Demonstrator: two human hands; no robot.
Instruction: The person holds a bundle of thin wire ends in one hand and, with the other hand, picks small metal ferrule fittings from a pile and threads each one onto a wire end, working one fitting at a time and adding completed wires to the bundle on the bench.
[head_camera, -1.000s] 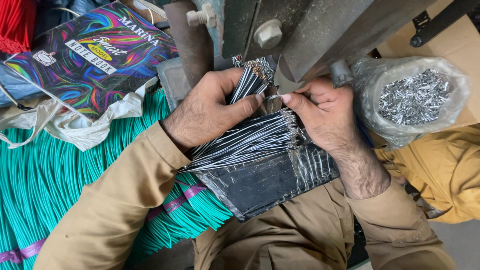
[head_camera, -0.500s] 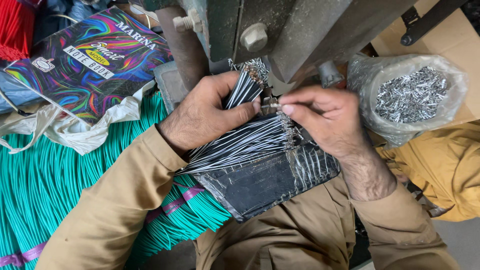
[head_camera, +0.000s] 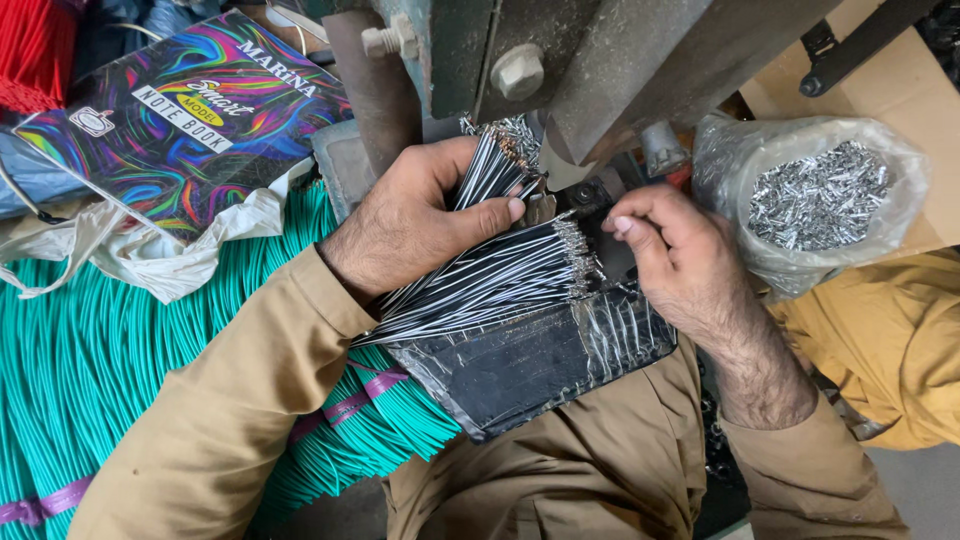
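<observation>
Your left hand (head_camera: 415, 230) closes around a bundle of black-and-white wires (head_camera: 480, 185), its long axis slanting up toward the grey press (head_camera: 590, 70), metal tips just beneath it. A second fan of wires (head_camera: 490, 285) lies below the press on the taped black tray (head_camera: 530, 355), tips pointing right. Your right hand (head_camera: 670, 255) rests curled beside those tips; whether it pinches anything, I cannot tell. Right of the press, a clear bag (head_camera: 800, 260) holds silver terminals (head_camera: 820, 195).

Two hands work here, the left hand (head_camera: 415, 225) and right hand (head_camera: 675, 255); one notebook (head_camera: 190, 120), one clear bag of metal bits (head_camera: 815, 200), two wire bundles, black-and-white (head_camera: 490, 275) and green (head_camera: 120, 350).
</observation>
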